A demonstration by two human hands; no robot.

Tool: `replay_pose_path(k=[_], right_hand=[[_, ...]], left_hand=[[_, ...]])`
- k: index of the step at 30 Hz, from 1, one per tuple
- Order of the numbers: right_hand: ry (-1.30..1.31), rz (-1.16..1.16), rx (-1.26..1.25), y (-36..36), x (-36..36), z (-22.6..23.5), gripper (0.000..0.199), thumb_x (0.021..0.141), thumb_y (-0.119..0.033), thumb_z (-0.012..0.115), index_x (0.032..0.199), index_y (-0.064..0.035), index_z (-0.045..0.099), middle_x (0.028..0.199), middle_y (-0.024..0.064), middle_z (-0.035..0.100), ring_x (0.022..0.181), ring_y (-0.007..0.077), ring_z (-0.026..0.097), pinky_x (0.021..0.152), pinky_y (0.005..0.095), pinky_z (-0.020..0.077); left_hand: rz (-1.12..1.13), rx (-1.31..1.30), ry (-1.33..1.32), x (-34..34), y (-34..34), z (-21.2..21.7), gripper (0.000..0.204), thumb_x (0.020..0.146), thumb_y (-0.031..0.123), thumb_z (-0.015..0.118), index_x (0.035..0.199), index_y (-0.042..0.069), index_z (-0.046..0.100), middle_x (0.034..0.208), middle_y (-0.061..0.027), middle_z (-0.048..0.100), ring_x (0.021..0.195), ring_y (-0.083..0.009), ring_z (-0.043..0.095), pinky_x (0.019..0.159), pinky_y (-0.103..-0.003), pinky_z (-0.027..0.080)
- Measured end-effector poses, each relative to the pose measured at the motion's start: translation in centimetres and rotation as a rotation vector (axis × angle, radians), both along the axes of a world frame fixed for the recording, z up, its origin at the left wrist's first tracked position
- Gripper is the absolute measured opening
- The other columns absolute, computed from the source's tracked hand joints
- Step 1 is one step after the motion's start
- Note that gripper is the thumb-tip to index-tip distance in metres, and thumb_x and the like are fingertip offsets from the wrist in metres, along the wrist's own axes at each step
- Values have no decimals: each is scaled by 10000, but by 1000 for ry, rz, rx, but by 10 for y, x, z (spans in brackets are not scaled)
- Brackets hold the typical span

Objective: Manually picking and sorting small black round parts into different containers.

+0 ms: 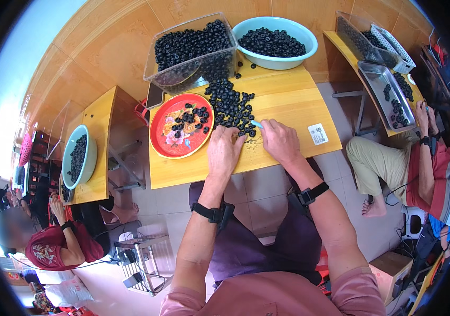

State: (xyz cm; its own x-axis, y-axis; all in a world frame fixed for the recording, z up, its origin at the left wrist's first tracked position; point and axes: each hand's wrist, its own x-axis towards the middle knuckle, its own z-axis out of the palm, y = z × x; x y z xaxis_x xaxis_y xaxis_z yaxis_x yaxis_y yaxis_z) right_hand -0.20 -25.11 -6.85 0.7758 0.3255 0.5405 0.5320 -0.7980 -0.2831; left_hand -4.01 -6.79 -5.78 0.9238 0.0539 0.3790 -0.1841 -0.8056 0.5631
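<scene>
I'm looking down at centre frame: my left hand (225, 152) lies flat on the wooden table (293, 100), fingers together, tips touching the edge of a heap of dark berries (231, 105). They are small, round, blue-black and matte, spilling from the tipped clear tub (193, 52) above. My right hand (280, 141) pinches a thin light-blue tool (256, 124) beside the heap's lower right. Left of the heap, a red flowered plate (181, 126) holds a few berries. A pale blue bowl (276, 42) sits in the upper middle, full.
</scene>
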Motion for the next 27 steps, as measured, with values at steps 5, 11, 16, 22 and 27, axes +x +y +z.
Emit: replay_pose_path(k=[5,11,16,22,27], right_hand=[[-12,8,-3,2,-2,3,97,938,-156,638,916,-64,615,782,98,646,718,288,696,596,427,560],[-13,19,4,2,-2,3,96,939,-151,634,910,-62,611,771,102,637,712,285,692,593,423,557],[-21,47,4,2,-4,2,84,929,-139,638,924,-57,625,766,97,627,702,286,681,587,423,551],[-72,156,36,1,-7,7,73,905,-129,653,923,-59,643,752,92,610,692,280,671,575,413,541],[-87,186,28,0,-8,8,70,902,-126,657,922,-60,646,735,87,592,680,271,667,565,401,537]], left_hand=[[109,-483,106,-1,-9,0,224,839,86,796,1036,4,731,864,-103,682,808,-219,672,725,-349,541],[79,-501,-39,4,-8,-12,246,856,28,768,1099,5,737,925,-75,651,743,-153,635,687,-302,536],[47,-561,-64,3,-9,-18,269,844,-12,762,1109,10,725,954,-83,645,746,-138,624,682,-284,535],[21,-621,-51,4,-14,-15,329,821,-43,766,1139,15,700,924,-75,645,751,-136,634,689,-274,542],[19,-573,-42,5,-13,-14,327,817,-40,767,1131,22,703,900,-68,644,752,-137,634,693,-275,544]])
